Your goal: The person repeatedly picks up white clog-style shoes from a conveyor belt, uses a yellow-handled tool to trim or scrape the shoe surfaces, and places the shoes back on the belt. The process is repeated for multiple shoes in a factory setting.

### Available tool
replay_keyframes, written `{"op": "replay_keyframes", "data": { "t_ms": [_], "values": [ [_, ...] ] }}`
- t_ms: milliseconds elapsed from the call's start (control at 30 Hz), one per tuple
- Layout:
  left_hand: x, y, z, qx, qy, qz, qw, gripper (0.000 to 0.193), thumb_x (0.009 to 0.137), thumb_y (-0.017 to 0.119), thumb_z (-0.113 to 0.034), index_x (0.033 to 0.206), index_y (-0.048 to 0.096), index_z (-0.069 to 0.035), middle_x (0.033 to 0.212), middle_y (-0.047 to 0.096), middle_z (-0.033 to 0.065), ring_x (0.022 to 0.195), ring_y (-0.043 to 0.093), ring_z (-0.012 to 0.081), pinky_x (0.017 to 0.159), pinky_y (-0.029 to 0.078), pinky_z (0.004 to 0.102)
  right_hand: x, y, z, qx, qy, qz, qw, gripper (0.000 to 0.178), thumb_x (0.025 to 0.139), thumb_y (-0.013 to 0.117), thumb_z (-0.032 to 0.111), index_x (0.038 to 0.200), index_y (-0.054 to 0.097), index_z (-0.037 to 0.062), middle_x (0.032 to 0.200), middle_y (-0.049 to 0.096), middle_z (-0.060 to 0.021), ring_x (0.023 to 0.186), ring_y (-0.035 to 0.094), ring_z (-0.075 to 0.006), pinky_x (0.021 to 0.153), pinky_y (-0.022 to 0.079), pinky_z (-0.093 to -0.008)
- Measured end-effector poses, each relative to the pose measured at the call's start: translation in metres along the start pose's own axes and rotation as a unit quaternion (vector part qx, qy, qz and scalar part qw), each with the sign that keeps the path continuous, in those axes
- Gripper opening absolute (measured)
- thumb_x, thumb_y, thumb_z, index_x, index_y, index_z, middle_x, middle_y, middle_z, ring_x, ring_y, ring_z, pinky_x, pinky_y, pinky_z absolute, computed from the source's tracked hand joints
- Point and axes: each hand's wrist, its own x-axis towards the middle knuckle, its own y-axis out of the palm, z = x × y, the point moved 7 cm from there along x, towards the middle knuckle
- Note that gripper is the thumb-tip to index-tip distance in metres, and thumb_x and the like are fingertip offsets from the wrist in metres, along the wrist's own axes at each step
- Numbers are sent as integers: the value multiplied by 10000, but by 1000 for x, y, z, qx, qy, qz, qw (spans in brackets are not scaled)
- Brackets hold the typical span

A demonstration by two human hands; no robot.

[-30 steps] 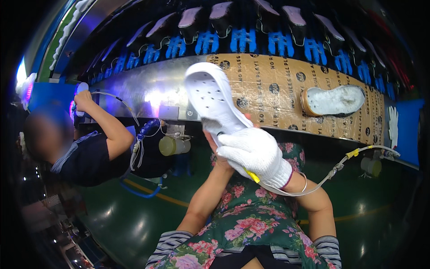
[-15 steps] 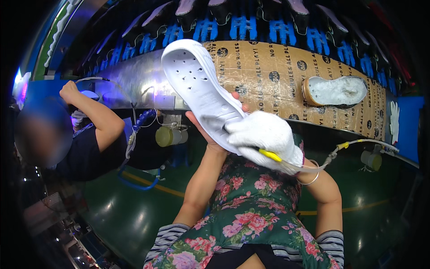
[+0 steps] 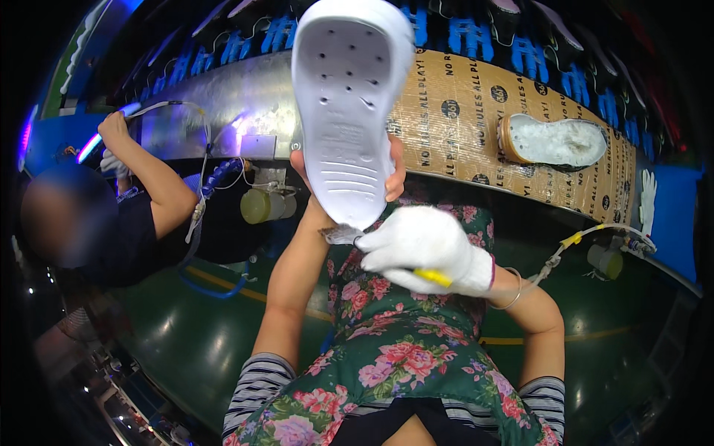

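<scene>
My bare left hand [image 3: 396, 169] grips a white foam shoe sole [image 3: 344, 141] from behind, thumb on one edge and fingers curled over the other. The sole stands nearly upright, wide holed end at the top and ridges across its lower half. My right hand [image 3: 420, 245], in a white knit glove, closes around a brush [image 3: 343, 235] with dark grey-brown bristles. A yellow piece [image 3: 433, 277] of it shows under the gloved fingers. The bristles are at the sole's narrow lower end; whether they touch it I cannot tell.
A second sole with a brown rim [image 3: 554, 141] lies on the cardboard-covered bench [image 3: 476, 97]. Blue racks [image 3: 470, 37] holding shoes line the back. A hose [image 3: 550, 260] runs beside my right wrist. A co-worker [image 3: 149, 193] stands at left. A white glove [image 3: 648, 201] hangs far right.
The sole has moved up and turned from slanted to nearly upright. My right hand has drawn down and slightly left to the sole's lower end, bringing the bristles into clear view.
</scene>
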Motion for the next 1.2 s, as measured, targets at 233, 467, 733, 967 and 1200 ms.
{"op": "replay_keyframes", "data": {
  "t_ms": [233,467,733,967,1200],
  "values": [
    [11,8,-1,77,-64,11,995,1234,639,728,-898,1362,502,76,1100,602,283,856,649,321,661,531,383,-6,-3,1,-127,-21,-40,991,374,718,845,33,1080,771,91,1075,777,-114,915,750,-279,775,585,-393],
    [11,0,-2,25,-77,-8,997,1154,742,660,-815,1516,439,11,1224,574,377,842,652,392,645,522,443,-4,-7,11,31,62,-22,997,272,758,844,39,1014,793,117,1085,779,-107,884,747,-277,775,594,-386],
    [7,11,-6,91,-147,-73,982,1095,754,698,-739,1542,436,-25,1287,554,394,849,609,409,646,479,471,-14,23,11,-19,14,25,999,360,785,757,81,1143,744,121,1074,748,-78,871,718,-277,737,581,-391],
    [6,5,-9,153,-159,-125,967,1109,767,674,-750,1538,431,9,1218,562,402,824,631,391,635,488,434,-17,18,2,-75,29,47,996,406,744,822,99,1142,765,157,1118,769,-77,876,730,-277,749,593,-395],
    [15,6,-12,105,-118,-87,984,1106,770,664,-768,1529,445,7,1217,581,384,809,638,379,621,481,417,-1,-4,-2,-31,92,-73,993,282,752,861,46,1012,810,142,1048,791,-97,877,746,-264,758,595,-353]
  ]
}}
